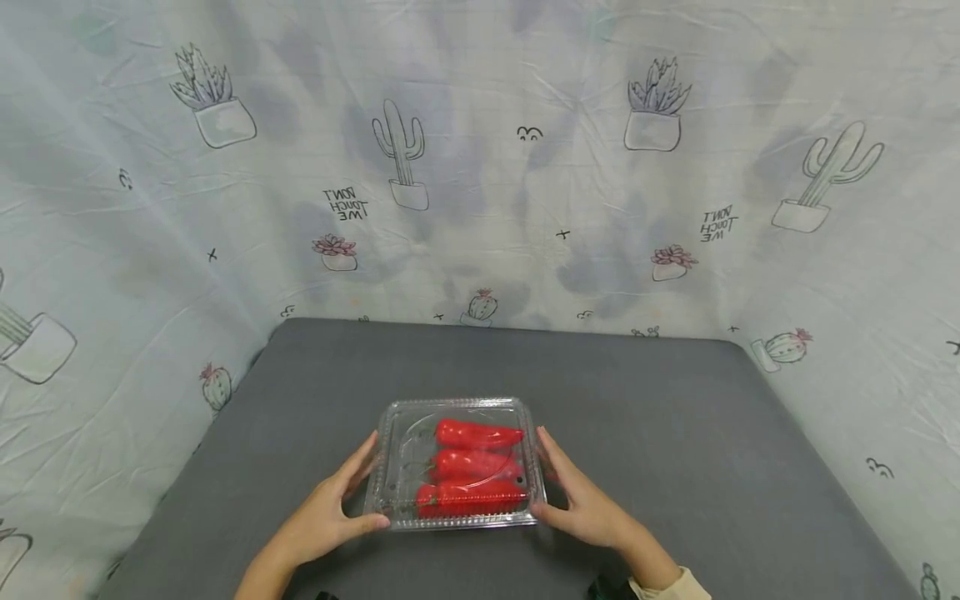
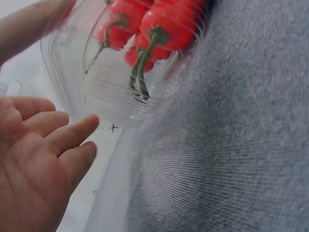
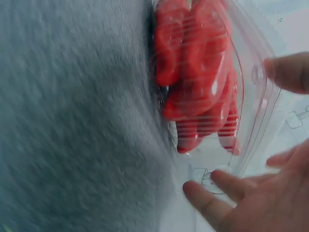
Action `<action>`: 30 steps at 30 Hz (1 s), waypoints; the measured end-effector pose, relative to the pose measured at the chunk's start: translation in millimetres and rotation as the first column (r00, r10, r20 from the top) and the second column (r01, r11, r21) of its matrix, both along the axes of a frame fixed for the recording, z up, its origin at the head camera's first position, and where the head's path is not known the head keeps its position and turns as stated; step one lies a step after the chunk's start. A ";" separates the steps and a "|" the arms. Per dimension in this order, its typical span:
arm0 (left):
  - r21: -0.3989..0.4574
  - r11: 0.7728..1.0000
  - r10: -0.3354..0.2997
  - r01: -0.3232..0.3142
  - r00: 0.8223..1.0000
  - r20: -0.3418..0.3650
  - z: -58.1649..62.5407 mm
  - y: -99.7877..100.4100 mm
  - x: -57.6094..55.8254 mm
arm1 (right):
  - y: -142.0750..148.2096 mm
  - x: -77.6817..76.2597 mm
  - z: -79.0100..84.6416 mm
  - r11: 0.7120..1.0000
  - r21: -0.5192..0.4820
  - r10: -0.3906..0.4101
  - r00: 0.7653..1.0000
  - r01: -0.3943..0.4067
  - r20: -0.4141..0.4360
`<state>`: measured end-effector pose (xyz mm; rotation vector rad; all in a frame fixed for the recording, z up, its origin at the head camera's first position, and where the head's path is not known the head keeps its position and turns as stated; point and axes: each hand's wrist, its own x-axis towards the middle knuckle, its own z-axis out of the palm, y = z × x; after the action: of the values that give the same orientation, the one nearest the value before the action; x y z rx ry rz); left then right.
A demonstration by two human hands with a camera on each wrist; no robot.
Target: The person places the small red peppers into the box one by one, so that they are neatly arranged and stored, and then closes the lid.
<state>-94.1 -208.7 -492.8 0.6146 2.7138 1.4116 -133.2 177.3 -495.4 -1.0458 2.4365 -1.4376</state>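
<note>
A clear plastic clamshell box (image 1: 405,467) with a ribbed rim sits on the grey table, its lid down. Several glossy red peppers (image 1: 476,434) lie inside it in rows; their green stems (image 2: 149,53) point to the left side. My left hand (image 1: 318,512) is at the box's left side, thumb on the near left corner and fingers stretched along the edge. On the opposite side, my right hand (image 1: 592,504) has its thumb at the near right corner. Its fingers (image 3: 207,200) are extended and spread beside the box wall in the right wrist view.
The grey tabletop (image 1: 660,417) stretches around the box on all sides. A pale curtain (image 1: 480,183) printed with cacti and potted plants hangs behind the table and along both sides. A cream sleeve (image 1: 678,586) shows at the right wrist.
</note>
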 end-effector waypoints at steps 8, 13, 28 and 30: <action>-0.054 0.996 0.073 -0.072 0.997 0.014 2.3 1.2 5.8 | -3.0 7.1 -5.9 0.998 -0.037 -0.047 0.970 0.058 0.239; -0.071 0.993 0.092 -0.092 0.996 -0.008 5.1 3.9 8.0 | -3.5 8.3 -6.2 0.996 -0.050 -0.058 0.960 0.074 0.273; -0.094 0.985 0.169 -0.145 0.920 0.353 15.7 6.4 14.0 | -6.3 17.5 0.0 0.988 -0.114 -0.038 0.882 0.103 0.470; -0.014 0.994 0.101 -0.104 0.914 0.394 14.5 4.6 13.4 | -7.4 18.1 1.2 0.988 -0.130 -0.008 0.883 0.078 0.469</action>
<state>-80.7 -204.1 -478.3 0.1601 2.4481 1.3871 -115.1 169.8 -494.2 -0.5725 2.0421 -1.6709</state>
